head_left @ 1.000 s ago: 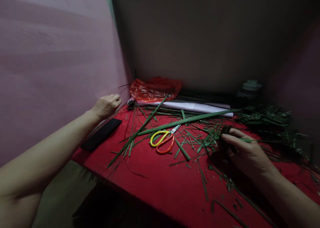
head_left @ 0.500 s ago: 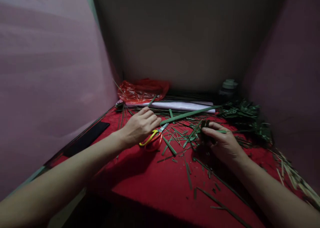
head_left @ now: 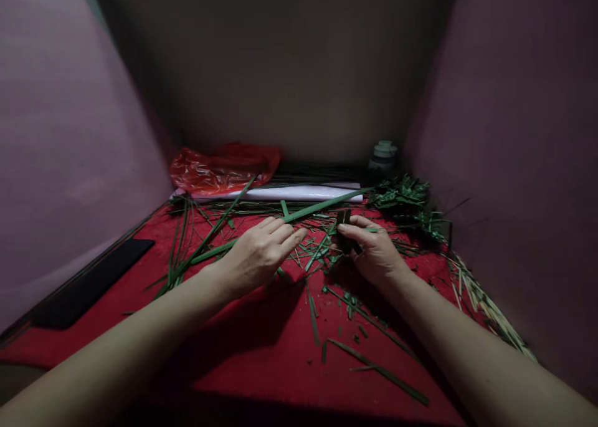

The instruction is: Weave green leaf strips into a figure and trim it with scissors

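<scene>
In the head view my right hand [head_left: 376, 246] pinches a dark folded leaf strip piece [head_left: 343, 227] between thumb and fingers, held upright above the cuttings. A thin green end pokes out behind the thumb. My left hand [head_left: 266, 249] is palm down, its fingers stretched forward and the index finger apart. Its thumb is hidden, and I see nothing held in it. Just beyond its fingertips lies a long green leaf strip [head_left: 322, 207] on the table. The scissors are out of sight, likely covered by the left hand. More green strips [head_left: 200, 249] lie left of that hand.
The red cloth [head_left: 275, 358] carries scattered leaf scraps [head_left: 350, 305]. Behind are a red plastic bag [head_left: 224, 168], a white roll [head_left: 299, 194], a lidded bottle [head_left: 384, 156] and a dark green leafy bundle [head_left: 404, 196]. Pale stalks [head_left: 490, 308] lie right, a black flat object [head_left: 96, 283] left.
The view has turned right, so the table contents sit further left. My left hand has moved over where the scissors were, and its index finger has straightened. The right hand keeps its pinch.
</scene>
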`<action>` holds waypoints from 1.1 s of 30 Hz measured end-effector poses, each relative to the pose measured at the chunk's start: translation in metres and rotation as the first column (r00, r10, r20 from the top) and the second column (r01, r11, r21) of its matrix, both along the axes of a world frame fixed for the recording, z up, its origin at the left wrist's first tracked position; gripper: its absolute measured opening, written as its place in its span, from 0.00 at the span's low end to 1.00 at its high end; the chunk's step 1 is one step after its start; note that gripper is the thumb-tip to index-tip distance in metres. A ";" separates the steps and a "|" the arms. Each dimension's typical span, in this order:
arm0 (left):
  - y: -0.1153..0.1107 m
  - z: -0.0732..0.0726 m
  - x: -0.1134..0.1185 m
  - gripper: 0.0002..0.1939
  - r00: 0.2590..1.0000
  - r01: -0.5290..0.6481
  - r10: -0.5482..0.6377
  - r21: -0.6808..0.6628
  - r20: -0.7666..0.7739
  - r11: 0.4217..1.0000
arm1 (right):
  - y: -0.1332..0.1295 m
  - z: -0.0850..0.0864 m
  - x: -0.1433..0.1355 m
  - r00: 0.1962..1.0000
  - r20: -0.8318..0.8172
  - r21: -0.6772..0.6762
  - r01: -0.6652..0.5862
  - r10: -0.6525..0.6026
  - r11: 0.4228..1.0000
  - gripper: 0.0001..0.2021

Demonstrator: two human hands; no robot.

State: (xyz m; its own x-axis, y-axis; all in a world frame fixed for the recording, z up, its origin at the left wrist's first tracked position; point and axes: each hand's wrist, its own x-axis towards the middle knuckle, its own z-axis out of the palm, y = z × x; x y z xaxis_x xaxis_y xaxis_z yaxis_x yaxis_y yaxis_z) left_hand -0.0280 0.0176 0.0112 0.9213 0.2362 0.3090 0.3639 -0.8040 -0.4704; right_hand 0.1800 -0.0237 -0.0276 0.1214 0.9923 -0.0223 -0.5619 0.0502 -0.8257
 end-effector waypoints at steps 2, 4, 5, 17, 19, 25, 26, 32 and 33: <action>0.001 -0.001 0.001 0.18 1.000 0.002 -0.002 -0.021 0.008 1.000 | 0.000 -0.001 0.000 1.000 -0.010 0.008 0.002 -0.002 1.000 0.12; 0.001 -0.002 0.001 0.18 1.000 0.008 -0.007 -0.037 0.022 0.999 | 0.001 -0.002 0.000 1.000 -0.012 0.012 0.002 -0.001 1.000 0.12; 0.001 -0.002 0.001 0.18 1.000 0.011 -0.010 -0.045 0.029 0.999 | 0.001 -0.002 -0.001 1.000 -0.010 0.012 0.002 -0.002 1.000 0.12; -0.002 -0.005 0.003 0.17 0.987 -0.113 0.112 0.004 0.117 0.994 | 0.000 -0.003 -0.001 1.000 0.006 -0.015 0.011 -0.011 1.000 0.13; -0.003 -0.005 0.001 0.14 0.979 -0.096 0.102 -0.043 0.175 0.994 | 0.002 -0.004 0.000 0.999 0.017 -0.031 0.033 -0.032 0.999 0.12; -0.009 0.001 0.005 0.08 0.937 0.033 0.093 -0.351 0.337 0.936 | 0.001 -0.004 -0.002 0.998 0.033 -0.041 0.048 -0.046 0.998 0.11; -0.011 0.003 0.007 0.08 0.927 0.045 0.107 -0.389 0.359 0.920 | 0.000 -0.004 -0.003 0.999 0.034 -0.052 0.043 -0.041 0.998 0.11; -0.012 -0.001 0.017 0.08 0.900 -0.033 0.235 -0.478 0.368 0.878 | -0.004 -0.001 -0.009 0.999 0.038 -0.107 0.009 -0.005 0.994 0.11; -0.011 -0.002 0.018 0.08 0.899 -0.043 0.247 -0.489 0.361 0.871 | -0.004 -0.001 -0.009 0.999 0.036 -0.104 0.001 0.003 0.995 0.10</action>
